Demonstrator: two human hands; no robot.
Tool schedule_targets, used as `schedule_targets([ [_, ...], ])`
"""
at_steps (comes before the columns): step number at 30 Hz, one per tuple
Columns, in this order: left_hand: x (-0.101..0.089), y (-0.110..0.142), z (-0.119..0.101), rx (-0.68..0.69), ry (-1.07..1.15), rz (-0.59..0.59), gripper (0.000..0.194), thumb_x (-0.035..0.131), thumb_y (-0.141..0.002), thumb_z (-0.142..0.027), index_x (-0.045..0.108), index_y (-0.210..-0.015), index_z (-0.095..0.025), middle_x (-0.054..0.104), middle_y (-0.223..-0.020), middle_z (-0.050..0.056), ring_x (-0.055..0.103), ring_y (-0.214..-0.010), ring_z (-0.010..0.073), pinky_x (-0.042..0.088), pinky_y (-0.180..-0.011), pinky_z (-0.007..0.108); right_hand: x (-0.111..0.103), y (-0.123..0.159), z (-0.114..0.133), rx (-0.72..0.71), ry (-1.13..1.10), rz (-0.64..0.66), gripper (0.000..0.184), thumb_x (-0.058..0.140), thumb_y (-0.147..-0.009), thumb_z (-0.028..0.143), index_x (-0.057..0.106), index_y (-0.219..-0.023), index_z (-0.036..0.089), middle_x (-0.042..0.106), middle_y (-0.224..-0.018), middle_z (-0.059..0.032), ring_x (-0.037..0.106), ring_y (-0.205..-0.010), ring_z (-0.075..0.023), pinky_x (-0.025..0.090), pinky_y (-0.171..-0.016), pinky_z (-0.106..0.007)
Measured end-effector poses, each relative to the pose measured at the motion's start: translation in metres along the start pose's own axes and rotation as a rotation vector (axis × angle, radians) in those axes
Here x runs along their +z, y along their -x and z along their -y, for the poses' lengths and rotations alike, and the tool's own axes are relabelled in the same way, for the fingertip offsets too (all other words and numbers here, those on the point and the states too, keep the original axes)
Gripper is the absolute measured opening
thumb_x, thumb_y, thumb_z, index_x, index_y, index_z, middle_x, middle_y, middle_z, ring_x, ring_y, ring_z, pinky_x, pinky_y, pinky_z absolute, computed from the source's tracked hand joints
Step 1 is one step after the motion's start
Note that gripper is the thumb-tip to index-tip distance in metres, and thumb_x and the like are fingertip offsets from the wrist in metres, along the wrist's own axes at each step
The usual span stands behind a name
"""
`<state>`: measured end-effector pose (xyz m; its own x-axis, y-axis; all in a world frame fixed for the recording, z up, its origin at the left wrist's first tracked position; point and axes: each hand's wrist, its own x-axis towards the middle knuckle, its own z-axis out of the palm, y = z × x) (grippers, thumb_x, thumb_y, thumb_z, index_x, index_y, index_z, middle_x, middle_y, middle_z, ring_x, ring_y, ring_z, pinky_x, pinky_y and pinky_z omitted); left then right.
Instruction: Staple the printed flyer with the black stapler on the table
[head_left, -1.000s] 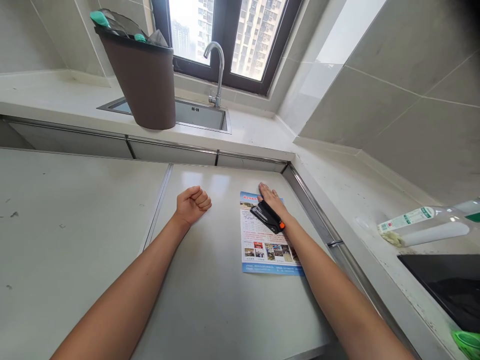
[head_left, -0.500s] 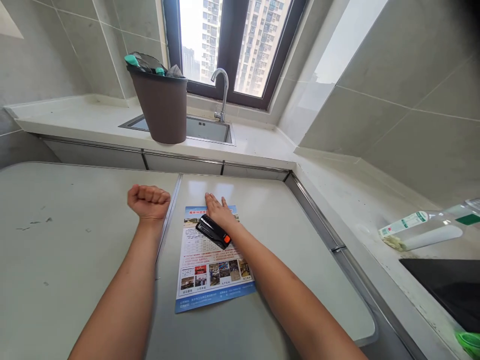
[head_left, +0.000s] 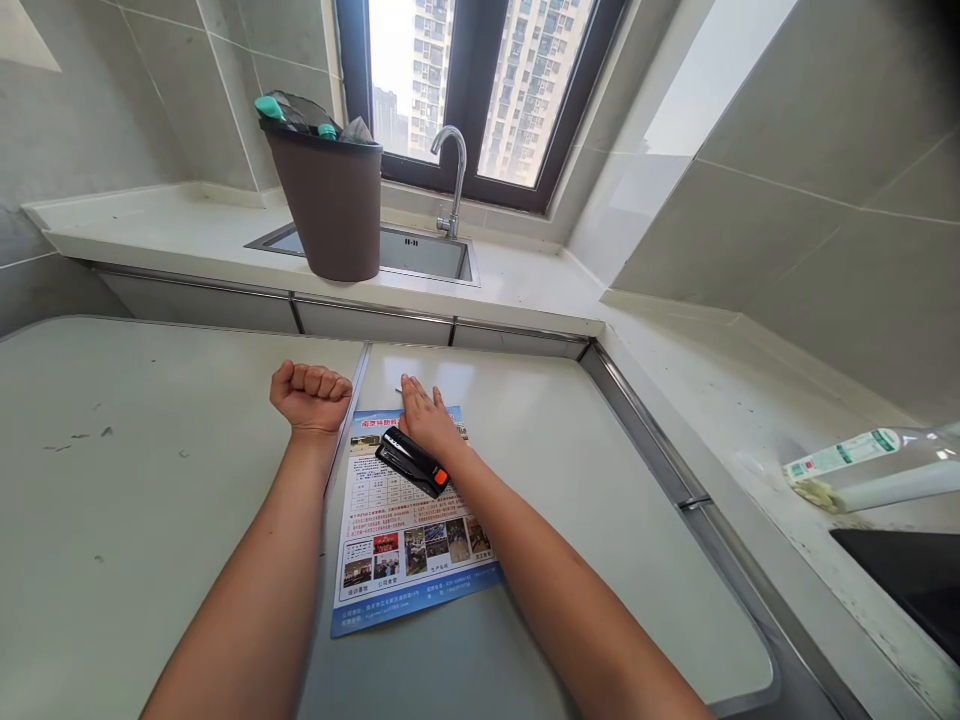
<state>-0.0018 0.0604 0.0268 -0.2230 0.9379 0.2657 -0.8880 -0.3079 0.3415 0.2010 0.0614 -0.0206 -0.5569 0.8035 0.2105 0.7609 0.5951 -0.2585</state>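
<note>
A printed leaflet (head_left: 405,590) with blue edges, text and small photos lies on the pale table. My right hand (head_left: 429,415) rests flat over its top edge, fingers stretched out and holding nothing. Beside that hand, on the leaflet, is a black stapler (head_left: 411,462) with an orange end, close against the thumb side. A thin dark sliver (head_left: 398,390) shows by the right fingertips; its kind is too small to tell. To the left of the leaflet, my left hand (head_left: 311,397) is closed in a fist near the table seam, with nothing showing from it.
Small dark scraps (head_left: 80,436) are scattered on the table's (head_left: 187,540) left half. Behind stands a counter with a brown bin (head_left: 330,210) holding bottles, at the front of a sink (head_left: 431,257) with a tap (head_left: 454,185). A clear bottle (head_left: 877,470) lies on the right counter.
The leaflet, stapler and right hand have shifted slightly left and nearer the left fist. A thin dark sliver now shows by the right fingertips. The view has turned a little.
</note>
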Motion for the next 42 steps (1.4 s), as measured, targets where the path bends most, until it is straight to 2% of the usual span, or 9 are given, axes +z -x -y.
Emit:
schedule_targets([
  [4, 0.0, -0.001, -0.001, 0.014, -0.089, -0.072, 0.057, 0.042, -0.101, -0.042, 0.006, -0.063, -0.019, -0.008, -0.06, -0.006, -0.008, -0.051, 0.011, 0.007, -0.041, 0.029, -0.012, 0.008, 0.002, -0.042, 0.025, -0.106, 0.067, 0.04, -0.093, 0.012, 0.03, -0.16, 0.011, 0.043, -0.161, -0.0136, 0.029, -0.155, -0.0224, 0.018, -0.128, -0.048],
  [9, 0.004, 0.0, 0.001, 0.003, -0.071, -0.052, 0.057, 0.044, -0.101, -0.038, 0.005, -0.064, -0.019, -0.006, -0.058, -0.007, -0.007, -0.049, 0.0099, 0.007, -0.041, 0.029, -0.043, 0.03, -0.015, 0.067, -0.017, -0.223, 0.053, 0.039, -0.093, 0.01, 0.054, -0.144, 0.013, 0.067, -0.134, -0.0145, 0.054, -0.129, -0.0276, 0.04, -0.112, -0.043],
  [12, 0.005, 0.001, 0.002, -0.005, -0.061, -0.05, 0.057, 0.045, -0.101, -0.037, 0.005, -0.064, -0.02, -0.005, -0.057, -0.007, -0.006, -0.047, 0.0094, 0.006, -0.041, 0.029, -0.066, 0.057, -0.052, 0.161, -0.001, -0.275, 0.045, 0.039, -0.092, 0.011, 0.063, -0.131, 0.013, 0.07, -0.123, -0.0147, 0.058, -0.117, -0.0291, 0.045, -0.104, -0.042],
  [15, 0.006, 0.001, 0.004, -0.012, -0.07, -0.066, 0.057, 0.046, -0.1, -0.037, 0.005, -0.064, -0.02, -0.004, -0.057, -0.007, -0.005, -0.047, 0.0093, 0.007, -0.041, 0.028, -0.084, 0.093, -0.104, 0.256, 0.032, -0.339, 0.036, 0.042, -0.09, 0.013, 0.07, -0.112, 0.015, 0.073, -0.107, -0.0143, 0.062, -0.104, -0.0281, 0.047, -0.095, -0.038],
  [18, 0.005, 0.001, 0.005, -0.022, -0.078, -0.074, 0.055, 0.043, -0.101, -0.037, 0.005, -0.065, -0.02, -0.005, -0.058, -0.006, -0.005, -0.048, 0.0101, 0.008, -0.041, 0.028, -0.093, 0.127, -0.151, 0.424, 0.023, -0.41, 0.028, 0.045, -0.086, 0.018, 0.072, -0.096, 0.018, 0.073, -0.091, -0.0112, 0.064, -0.09, -0.0259, 0.047, -0.083, -0.035],
  [21, 0.004, 0.0, 0.005, -0.041, -0.048, -0.047, 0.053, 0.039, -0.102, -0.036, 0.005, -0.064, -0.02, -0.006, -0.06, -0.006, -0.008, -0.051, 0.0112, 0.007, -0.041, 0.029, -0.092, 0.146, -0.177, 0.64, -0.084, -0.52, 0.026, 0.047, -0.082, 0.023, 0.072, -0.088, 0.019, 0.073, -0.081, -0.0076, 0.063, -0.075, -0.0224, 0.047, -0.077, -0.033],
  [25, 0.005, -0.001, 0.006, -0.047, -0.02, -0.023, 0.053, 0.04, -0.101, -0.033, 0.004, -0.064, -0.02, -0.006, -0.059, -0.006, -0.009, -0.052, 0.0112, 0.006, -0.04, 0.03, -0.088, 0.146, -0.182, 0.678, -0.17, -0.539, 0.024, 0.049, -0.078, 0.026, 0.072, -0.082, 0.019, 0.072, -0.073, -0.0054, 0.063, -0.069, -0.0206, 0.047, -0.075, -0.032],
  [32, 0.006, 0.0, 0.008, -0.023, -0.159, -0.127, 0.054, 0.044, -0.099, -0.036, 0.005, -0.066, -0.02, -0.004, -0.058, -0.006, -0.005, -0.048, 0.01, 0.008, -0.04, 0.028, -0.085, 0.142, -0.181, 0.628, -0.167, -0.476, 0.022, 0.05, -0.078, 0.027, 0.072, -0.078, 0.021, 0.07, -0.07, -0.0032, 0.061, -0.066, -0.019, 0.046, -0.073, -0.031],
  [42, 0.007, 0.0, 0.009, -0.05, -0.125, -0.098, 0.051, 0.042, -0.098, -0.032, 0.005, -0.065, -0.02, -0.002, -0.057, -0.006, -0.005, -0.05, 0.0111, 0.01, -0.039, 0.029, -0.086, 0.142, -0.179, 0.609, -0.159, -0.39, 0.024, 0.049, -0.08, 0.025, 0.072, -0.075, 0.022, 0.073, -0.075, -0.0029, 0.06, -0.068, -0.0181, 0.043, -0.069, -0.029],
])
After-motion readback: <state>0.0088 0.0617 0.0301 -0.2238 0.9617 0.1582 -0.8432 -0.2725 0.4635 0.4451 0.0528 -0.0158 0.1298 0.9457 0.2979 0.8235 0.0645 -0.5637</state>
